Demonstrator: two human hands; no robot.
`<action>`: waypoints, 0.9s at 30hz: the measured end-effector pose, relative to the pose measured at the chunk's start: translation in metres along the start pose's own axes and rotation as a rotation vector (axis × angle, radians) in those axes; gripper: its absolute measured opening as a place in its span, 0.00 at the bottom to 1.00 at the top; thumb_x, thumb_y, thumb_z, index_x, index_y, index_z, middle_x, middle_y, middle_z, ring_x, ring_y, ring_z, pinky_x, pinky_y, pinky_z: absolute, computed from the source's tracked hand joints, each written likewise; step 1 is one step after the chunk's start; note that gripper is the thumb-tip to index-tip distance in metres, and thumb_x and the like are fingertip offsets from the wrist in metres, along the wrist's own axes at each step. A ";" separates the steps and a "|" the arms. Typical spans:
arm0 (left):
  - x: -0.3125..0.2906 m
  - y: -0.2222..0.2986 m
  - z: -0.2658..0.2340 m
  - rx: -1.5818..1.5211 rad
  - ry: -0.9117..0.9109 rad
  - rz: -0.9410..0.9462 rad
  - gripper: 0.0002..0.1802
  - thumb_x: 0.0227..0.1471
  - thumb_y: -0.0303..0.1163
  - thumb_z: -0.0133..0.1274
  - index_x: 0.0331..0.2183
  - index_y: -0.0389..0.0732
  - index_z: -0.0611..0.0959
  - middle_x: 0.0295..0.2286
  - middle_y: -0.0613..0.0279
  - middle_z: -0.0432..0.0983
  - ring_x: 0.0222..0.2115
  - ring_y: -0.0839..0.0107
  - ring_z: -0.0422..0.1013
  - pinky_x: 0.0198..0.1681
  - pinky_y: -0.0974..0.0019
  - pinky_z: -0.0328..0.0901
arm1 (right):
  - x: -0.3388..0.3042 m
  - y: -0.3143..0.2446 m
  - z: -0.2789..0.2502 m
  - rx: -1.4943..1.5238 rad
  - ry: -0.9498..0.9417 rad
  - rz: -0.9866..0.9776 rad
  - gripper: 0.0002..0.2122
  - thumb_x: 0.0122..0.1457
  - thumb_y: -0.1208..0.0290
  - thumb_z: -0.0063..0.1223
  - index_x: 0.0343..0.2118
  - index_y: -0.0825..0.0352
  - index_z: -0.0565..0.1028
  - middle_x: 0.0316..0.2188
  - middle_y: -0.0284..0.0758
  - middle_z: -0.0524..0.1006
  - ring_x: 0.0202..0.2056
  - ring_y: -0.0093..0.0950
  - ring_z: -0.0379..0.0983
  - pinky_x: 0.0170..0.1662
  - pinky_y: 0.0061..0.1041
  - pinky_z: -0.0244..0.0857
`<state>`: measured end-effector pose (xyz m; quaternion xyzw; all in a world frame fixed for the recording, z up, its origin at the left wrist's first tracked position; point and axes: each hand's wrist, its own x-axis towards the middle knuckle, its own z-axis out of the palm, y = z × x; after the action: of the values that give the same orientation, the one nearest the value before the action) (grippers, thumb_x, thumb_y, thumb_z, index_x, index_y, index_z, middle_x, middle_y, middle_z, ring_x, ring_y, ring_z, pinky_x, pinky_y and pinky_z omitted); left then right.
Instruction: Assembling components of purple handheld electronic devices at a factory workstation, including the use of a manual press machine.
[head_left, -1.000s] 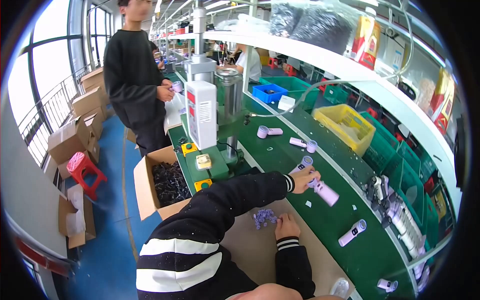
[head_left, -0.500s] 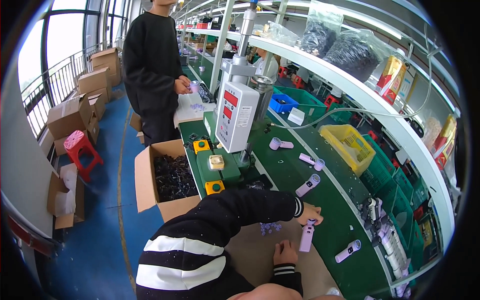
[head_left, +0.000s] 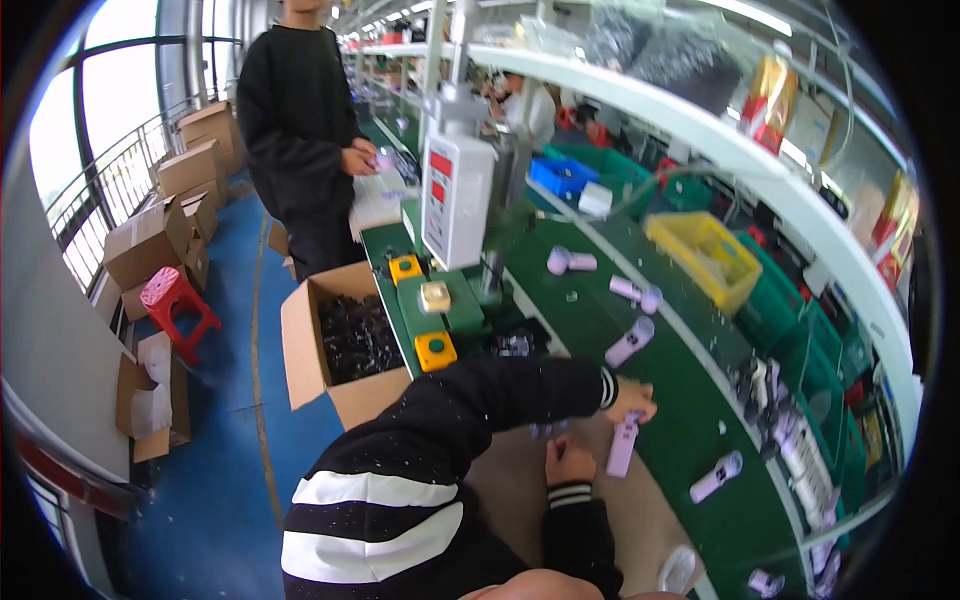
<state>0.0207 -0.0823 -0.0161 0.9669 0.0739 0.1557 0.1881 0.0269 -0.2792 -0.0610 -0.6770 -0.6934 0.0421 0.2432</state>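
A lavender handheld device [head_left: 622, 448], a long body with a small head, stands at the border of the green belt and the brown work surface [head_left: 510, 480]. My left hand [head_left: 630, 400] reaches across from the left and closes its fingers round the head end. Just left of the device is my right hand [head_left: 568, 460], fingers curled in; anything inside is hidden. Behind its fingertips lie small purple parts [head_left: 545, 431], blurred and partly covered by my left sleeve. A similar lavender device [head_left: 629, 342] lies on the belt beyond my left hand, and another [head_left: 716, 477] to the right.
A press machine [head_left: 455, 200] with yellow-framed buttons stands ahead, beside a carton of black parts [head_left: 355, 335]. On the right are a yellow basket [head_left: 705, 260], green crates and a long white shelf. A person in black [head_left: 295, 140] stands far left, holding a lavender piece.
The view has shifted and blurred somewhat. My right hand has moved forward, closer to the small purple parts and the device. My left hand keeps its hold on the device head.
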 end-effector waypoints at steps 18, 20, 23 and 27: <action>-0.029 0.056 0.001 0.185 -0.133 0.217 0.16 0.36 0.27 0.60 0.30 0.56 0.78 0.49 0.61 0.67 0.47 0.56 0.64 0.53 0.50 0.59 | -0.070 -0.027 -0.060 0.664 0.037 0.065 0.07 0.54 0.81 0.55 0.36 0.67 0.75 0.26 0.33 0.75 0.24 0.25 0.68 0.30 0.22 0.63; -0.046 0.060 -0.009 0.156 0.064 0.268 0.17 0.37 0.28 0.60 0.34 0.58 0.80 0.53 0.61 0.66 0.52 0.54 0.62 0.57 0.50 0.55 | -0.080 -0.034 -0.069 0.714 0.026 0.124 0.07 0.54 0.81 0.54 0.36 0.68 0.75 0.27 0.32 0.75 0.24 0.23 0.67 0.30 0.20 0.62; -0.093 0.051 -0.055 -0.012 0.264 0.060 0.20 0.41 0.27 0.57 0.40 0.54 0.80 0.49 0.59 0.70 0.47 0.54 0.67 0.51 0.53 0.63 | -0.069 -0.032 -0.081 0.843 0.213 0.195 0.05 0.56 0.79 0.53 0.37 0.68 0.75 0.27 0.31 0.74 0.25 0.21 0.67 0.32 0.19 0.63; -0.174 0.009 -0.118 0.237 0.234 -0.348 0.12 0.45 0.30 0.55 0.37 0.45 0.77 0.35 0.58 0.73 0.35 0.55 0.72 0.38 0.57 0.68 | -0.062 0.001 -0.093 1.037 0.250 0.369 0.05 0.61 0.76 0.51 0.38 0.70 0.75 0.27 0.32 0.74 0.26 0.22 0.68 0.34 0.18 0.64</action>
<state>-0.1811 -0.0854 0.0441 0.9303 0.2787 0.2221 0.0873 0.0621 -0.3637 0.0026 -0.5786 -0.4180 0.3386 0.6130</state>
